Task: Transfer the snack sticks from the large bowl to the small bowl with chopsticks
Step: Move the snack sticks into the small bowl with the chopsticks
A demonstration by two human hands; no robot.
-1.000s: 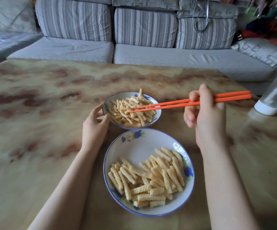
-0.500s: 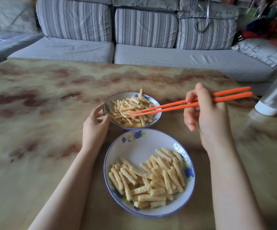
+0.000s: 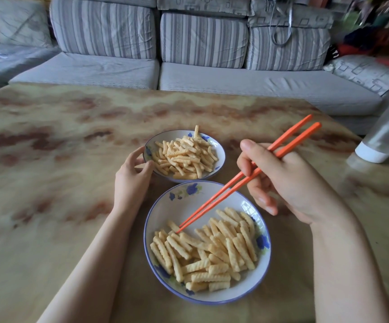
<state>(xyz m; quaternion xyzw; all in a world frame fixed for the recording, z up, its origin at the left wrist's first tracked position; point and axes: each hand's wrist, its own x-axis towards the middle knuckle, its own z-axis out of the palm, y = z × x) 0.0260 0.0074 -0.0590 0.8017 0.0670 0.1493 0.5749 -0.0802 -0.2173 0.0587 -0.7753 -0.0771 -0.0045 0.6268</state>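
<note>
Swung back from the small white blue-flowered bowl, the orange plastic chopsticks now dip into the large white blue-rimmed bowl. Their tips just touch the crinkled yellow snack sticks at the pile's far-left edge.

From the head view, the right hand grips both chopsticks, tips nearly together, nothing pinched yet. The left hand curls its fingers round the small bowl's near rim on the marbled brown desk.

A fresh pick-up looks to be starting: the tips must part, straddle one stick and close.

Two bowls, two chopsticks; sticks by the dozen in each bowl, too many to count.
</note>
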